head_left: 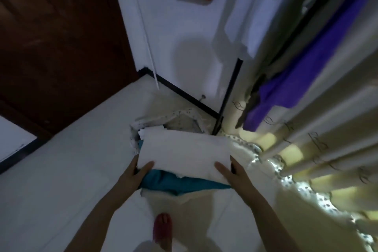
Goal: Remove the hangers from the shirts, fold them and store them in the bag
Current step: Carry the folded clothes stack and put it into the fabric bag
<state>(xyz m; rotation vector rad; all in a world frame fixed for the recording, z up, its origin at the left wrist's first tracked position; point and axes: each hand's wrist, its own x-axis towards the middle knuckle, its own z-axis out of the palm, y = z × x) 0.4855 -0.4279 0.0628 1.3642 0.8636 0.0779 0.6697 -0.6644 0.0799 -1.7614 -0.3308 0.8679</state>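
My left hand [136,172] and right hand [230,172] grip near corners of folded white shirt [184,153], thumbs on top, fingers underneath. Shirt held over open bag [143,120] on floor, above teal garment [176,183].

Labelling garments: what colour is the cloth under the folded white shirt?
Teal blue cloth, beneath the folded white shirt; head view.

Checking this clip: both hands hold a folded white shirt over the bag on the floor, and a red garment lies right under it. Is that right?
Not quite. The garment right under the folded white shirt is a teal garment, not a red one, as the head view shows. The rest stands: the left hand and the right hand both hold the shirt over the bag on the floor.
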